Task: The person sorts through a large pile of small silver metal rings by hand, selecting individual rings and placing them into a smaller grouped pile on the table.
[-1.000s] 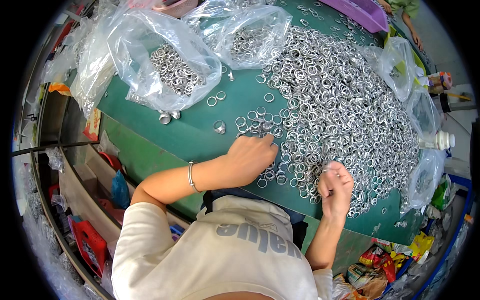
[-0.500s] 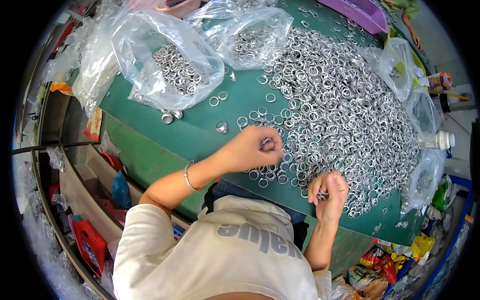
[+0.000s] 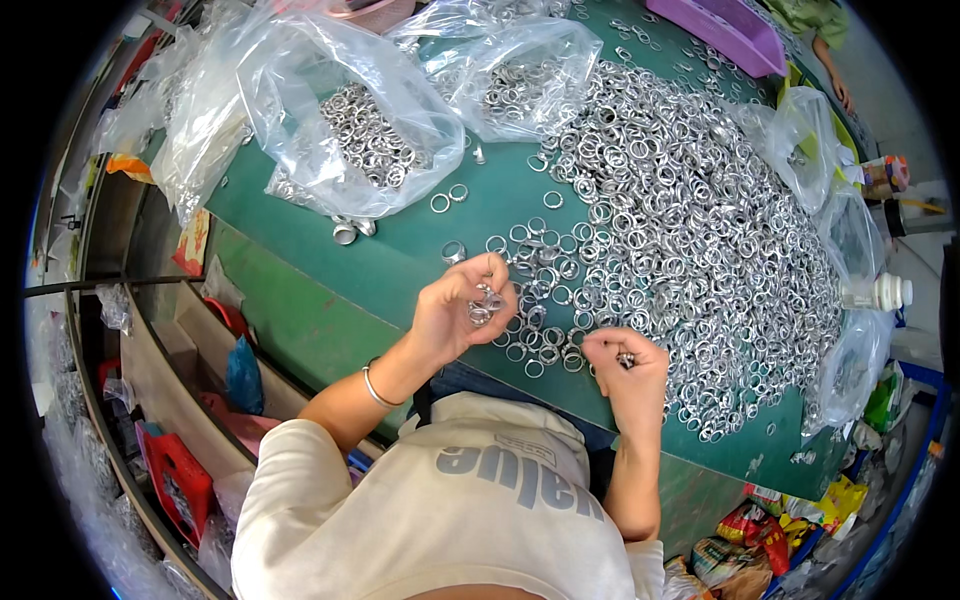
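Note:
My left hand (image 3: 447, 312) is raised over the near edge of the green table (image 3: 300, 245), its fingers curled around several silver rings (image 3: 484, 303). My right hand (image 3: 635, 385) hovers at the near side of a big heap of silver rings (image 3: 690, 230), thumb and forefinger together and a few rings (image 3: 626, 360) tucked in its curled fingers. Between the hands, loose rings (image 3: 540, 320) lie scattered at the heap's left border. A larger chunky ring (image 3: 453, 251) rests just beyond my left hand.
Clear plastic bags with rings, one at the left (image 3: 350, 130) and one farther back (image 3: 520, 85), stand on the table. A purple basket (image 3: 725, 30) is at the far right, near another person's arm (image 3: 835, 75). A clear bottle (image 3: 880, 293) lies by the right edge.
My left hand has drawn back left from the heap and turned, so the rings in it show. My right hand has shifted slightly left and away from me.

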`<control>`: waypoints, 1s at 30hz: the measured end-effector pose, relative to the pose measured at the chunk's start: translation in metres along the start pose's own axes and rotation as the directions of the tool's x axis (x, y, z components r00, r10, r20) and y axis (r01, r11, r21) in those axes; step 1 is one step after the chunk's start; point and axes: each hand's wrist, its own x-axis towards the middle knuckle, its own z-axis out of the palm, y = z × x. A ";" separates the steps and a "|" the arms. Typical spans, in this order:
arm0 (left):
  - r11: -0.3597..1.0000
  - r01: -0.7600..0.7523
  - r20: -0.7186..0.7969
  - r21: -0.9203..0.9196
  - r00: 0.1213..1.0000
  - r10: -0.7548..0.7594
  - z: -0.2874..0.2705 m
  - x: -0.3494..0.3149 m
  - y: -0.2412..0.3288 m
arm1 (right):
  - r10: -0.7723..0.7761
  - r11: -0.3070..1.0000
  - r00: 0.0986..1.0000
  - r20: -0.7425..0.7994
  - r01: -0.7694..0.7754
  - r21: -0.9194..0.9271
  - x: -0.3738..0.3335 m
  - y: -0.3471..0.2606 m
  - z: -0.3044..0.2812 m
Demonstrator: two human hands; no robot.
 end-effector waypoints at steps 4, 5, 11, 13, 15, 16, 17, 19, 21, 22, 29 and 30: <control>0.872 -0.037 -0.113 0.488 0.988 0.106 0.003 -0.005 -0.005 | -0.290 0.789 0.956 0.042 0.263 -0.556 0.003 0.007 0.005; 0.690 -0.017 -0.141 0.723 0.975 0.171 0.005 -0.005 -0.011 | -0.343 0.667 0.936 0.079 0.302 -0.682 0.003 0.008 0.007; 0.013 -0.052 0.045 0.999 0.936 0.348 0.016 -0.007 -0.027 | -0.396 0.624 0.911 0.115 0.359 -0.694 0.013 0.011 0.006; -0.015 -0.016 0.020 1.000 0.935 0.355 0.017 -0.007 -0.027 | -0.291 0.875 0.957 -0.002 0.266 -0.406 0.013 0.009 -0.003; -0.065 0.001 0.022 0.998 0.935 0.354 0.016 -0.006 -0.026 | 0.015 0.986 0.999 -0.041 -0.008 0.165 0.008 0.001 -0.016; -0.090 0.009 0.024 0.996 0.936 0.352 0.016 -0.005 -0.026 | 0.061 0.843 0.998 0.017 -0.061 0.535 0.010 0.003 -0.021; -0.092 -0.007 0.041 0.996 0.930 0.365 0.016 -0.004 -0.028 | 0.080 0.725 0.996 0.045 -0.089 0.682 0.011 0.001 -0.021; -0.101 -0.041 0.077 0.994 0.919 0.386 0.016 -0.002 -0.031 | 0.103 0.413 0.989 0.103 -0.137 0.900 0.013 -0.006 -0.019; 0.105 -0.035 0.002 0.994 0.955 0.297 0.021 -0.003 -0.023 | 0.033 0.375 0.989 0.147 -0.149 0.915 0.014 0.001 -0.022; 0.207 -0.023 -0.029 0.978 0.969 0.247 0.022 -0.004 -0.018 | -0.035 0.382 0.982 0.183 -0.156 0.911 0.013 0.008 -0.026; 0.998 0.007 0.052 0.069 0.999 -0.010 0.012 -0.007 0.001 | -0.165 0.720 0.975 0.150 0.223 -0.657 -0.005 -0.004 0.003; 0.955 -0.036 0.025 0.294 0.999 0.030 0.010 -0.008 -0.001 | -0.200 0.644 0.963 0.183 0.270 -0.716 -0.004 -0.002 0.004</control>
